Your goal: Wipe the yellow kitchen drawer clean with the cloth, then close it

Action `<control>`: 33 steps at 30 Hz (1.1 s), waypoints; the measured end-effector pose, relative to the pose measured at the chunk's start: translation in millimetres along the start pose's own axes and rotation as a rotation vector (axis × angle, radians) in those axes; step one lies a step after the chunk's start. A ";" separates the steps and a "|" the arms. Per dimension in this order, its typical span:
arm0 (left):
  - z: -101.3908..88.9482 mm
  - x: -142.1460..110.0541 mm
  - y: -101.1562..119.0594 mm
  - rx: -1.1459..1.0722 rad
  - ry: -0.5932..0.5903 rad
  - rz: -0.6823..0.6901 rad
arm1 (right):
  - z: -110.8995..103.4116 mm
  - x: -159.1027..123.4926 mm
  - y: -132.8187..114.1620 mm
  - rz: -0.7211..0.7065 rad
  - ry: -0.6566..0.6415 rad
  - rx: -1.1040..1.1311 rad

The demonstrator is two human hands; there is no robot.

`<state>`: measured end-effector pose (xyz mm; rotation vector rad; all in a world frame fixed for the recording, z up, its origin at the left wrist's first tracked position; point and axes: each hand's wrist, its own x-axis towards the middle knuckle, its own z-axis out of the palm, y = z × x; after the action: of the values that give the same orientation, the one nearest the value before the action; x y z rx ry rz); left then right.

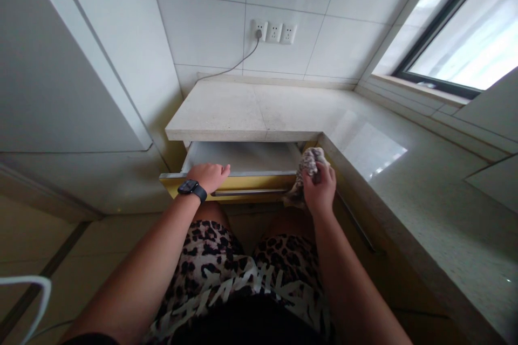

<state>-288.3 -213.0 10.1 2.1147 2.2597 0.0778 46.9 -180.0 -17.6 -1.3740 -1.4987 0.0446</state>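
Note:
A yellow-fronted drawer (251, 182) is pulled out from under the white countertop, and the part of its pale grey interior in view looks bare. My left hand (208, 176), with a black watch on the wrist, lies over the top edge of the drawer front left of its middle. Its fingers are curled and partly hidden. Bunched in my right hand (321, 186) is a spotted, greyish cloth (311, 160). That hand is closed around it at the drawer's right front corner, and one end of the cloth hangs down over the front.
The stone countertop (226, 108) overhangs the drawer and turns along the right side (437, 194). Wall sockets (274, 33) hold a plugged-in grey cord (243, 60). A tall white cabinet (81, 64) stands left. A window (457, 38) is at the upper right.

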 end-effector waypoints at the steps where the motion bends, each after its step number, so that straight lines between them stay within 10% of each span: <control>1: -0.1 -1.5 0.3 0.002 0.000 -0.001 | -2.6 1.2 -13.1 -0.096 -0.135 -0.073; 6: -0.2 -11.0 0.5 0.010 0.037 0.000 | -3.8 -7.3 -66.0 -0.342 -0.583 -0.282; 16: 3.3 -20.6 -2.5 0.024 0.119 0.057 | -20.6 36.8 -20.7 -0.009 -0.444 -0.469; 27: 4.9 -24.7 -3.9 0.075 0.141 0.079 | 48.3 -28.7 -148.8 -0.313 -0.661 -0.333; 33: 0.0 -30.8 -2.0 0.061 0.113 0.066 | 36.8 -19.6 -133.6 -0.237 -0.666 -0.331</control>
<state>-288.3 -243.9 10.0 2.2717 2.2804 0.1351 -75.9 -218.4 37.3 -1.5086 -2.3005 0.1174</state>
